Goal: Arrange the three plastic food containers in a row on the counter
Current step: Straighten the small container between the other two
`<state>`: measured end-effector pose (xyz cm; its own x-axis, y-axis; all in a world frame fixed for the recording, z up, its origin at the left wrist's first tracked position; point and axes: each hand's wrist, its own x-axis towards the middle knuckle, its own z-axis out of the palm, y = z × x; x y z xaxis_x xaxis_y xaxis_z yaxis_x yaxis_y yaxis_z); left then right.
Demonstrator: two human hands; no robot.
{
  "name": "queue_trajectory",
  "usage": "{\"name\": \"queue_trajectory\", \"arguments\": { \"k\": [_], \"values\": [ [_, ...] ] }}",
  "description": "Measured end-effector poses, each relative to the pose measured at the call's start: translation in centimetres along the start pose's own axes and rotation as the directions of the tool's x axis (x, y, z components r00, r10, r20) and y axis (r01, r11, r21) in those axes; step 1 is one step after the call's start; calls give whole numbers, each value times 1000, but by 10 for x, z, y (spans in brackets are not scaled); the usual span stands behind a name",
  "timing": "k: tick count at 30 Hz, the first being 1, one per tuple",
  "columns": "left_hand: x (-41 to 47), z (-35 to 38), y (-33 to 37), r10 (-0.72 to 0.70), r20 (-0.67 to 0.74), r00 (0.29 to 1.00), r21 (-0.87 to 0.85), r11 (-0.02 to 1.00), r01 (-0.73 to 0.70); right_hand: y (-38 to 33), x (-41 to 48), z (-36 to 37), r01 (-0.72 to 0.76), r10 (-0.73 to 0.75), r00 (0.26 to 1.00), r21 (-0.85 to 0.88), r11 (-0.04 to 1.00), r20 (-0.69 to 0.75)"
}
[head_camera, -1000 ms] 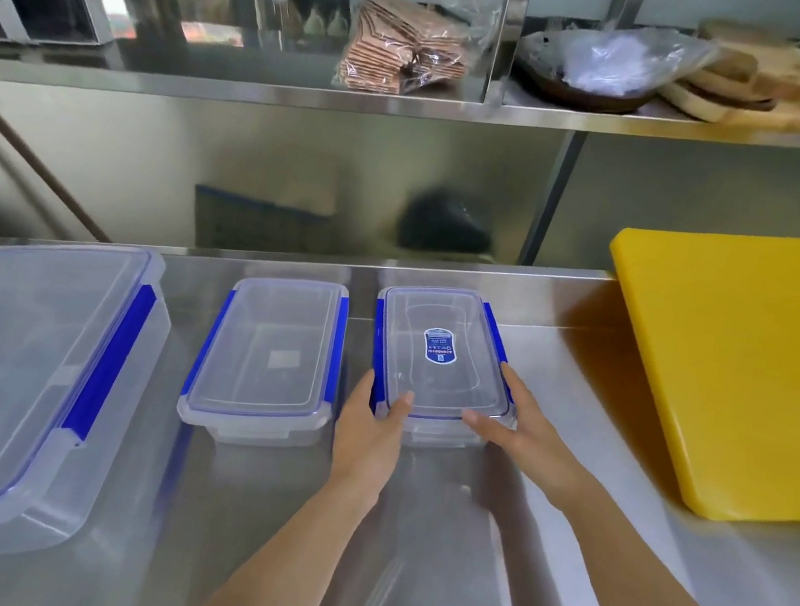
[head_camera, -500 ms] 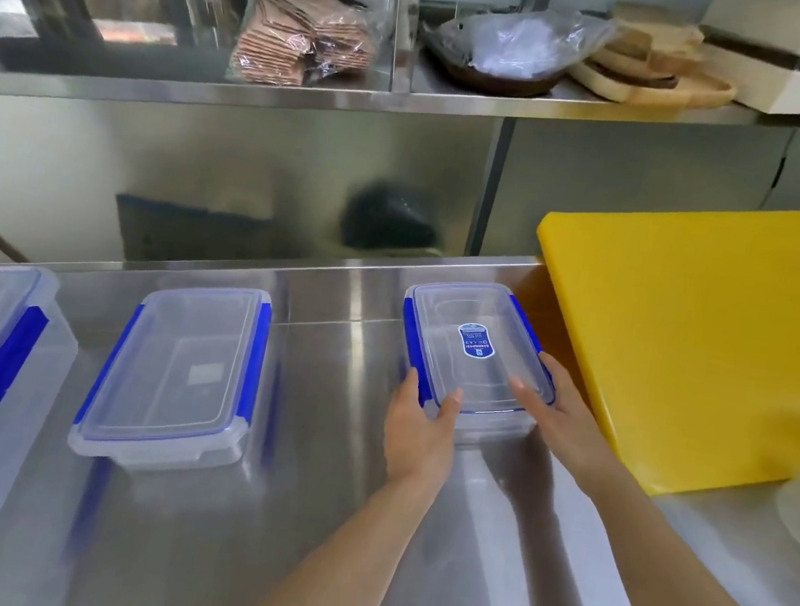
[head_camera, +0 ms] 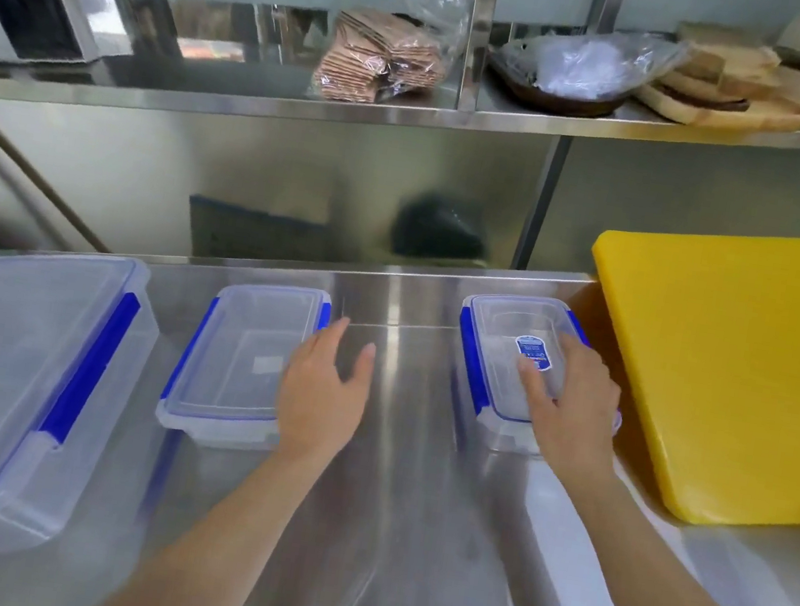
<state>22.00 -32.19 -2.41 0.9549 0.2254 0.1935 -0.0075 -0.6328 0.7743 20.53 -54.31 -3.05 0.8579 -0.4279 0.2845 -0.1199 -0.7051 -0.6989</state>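
Containers stand in a line along the back edge of the counter (head_camera: pixel 384 534), all three with their long axes running from the front edge toward the back wall.

In the head view, my right hand (head_camera: pixel 571 411) lies flat on the lid of the small container (head_camera: pixel 498 364), fingers spread and not curled around anything; this box sits at the right end, just beside the yellow cutting board (head_camera: pixel 741 364). My left hand (head_camera: pixel 323 385) hangs open, fingers loose, holding nothing, just beside the right edge of the middle container (head_camera: pixel 233 361). The large container (head_camera: pixel 2 378) fills the left end, near the middle one.

The wide gap lies between the middle and small boxes. I judge my left hand is nearer for evening the spacing, nudging the middle one rightward.
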Motion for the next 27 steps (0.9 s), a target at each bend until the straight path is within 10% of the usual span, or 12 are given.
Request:
{"name": "queue_trajectory", "arguments": {
  "k": [9, 15, 27],
  "values": [
    [57, -110, -138, -329, -10, 944, -37, 944, 329, -131, -59, 132, -220, -2, 814, 312, 924, 581],
    [35, -88, -149, -353, 252, 901, -393, 814, 429, -126, -76, 146, -269, 2, 754, 307, 913, 657],
    [16, -49, -108, -279, 198, 940, -420, 842, 338, -96, -59, 128, -169, -23, 764, 233, 958, 645]
  ]
}}
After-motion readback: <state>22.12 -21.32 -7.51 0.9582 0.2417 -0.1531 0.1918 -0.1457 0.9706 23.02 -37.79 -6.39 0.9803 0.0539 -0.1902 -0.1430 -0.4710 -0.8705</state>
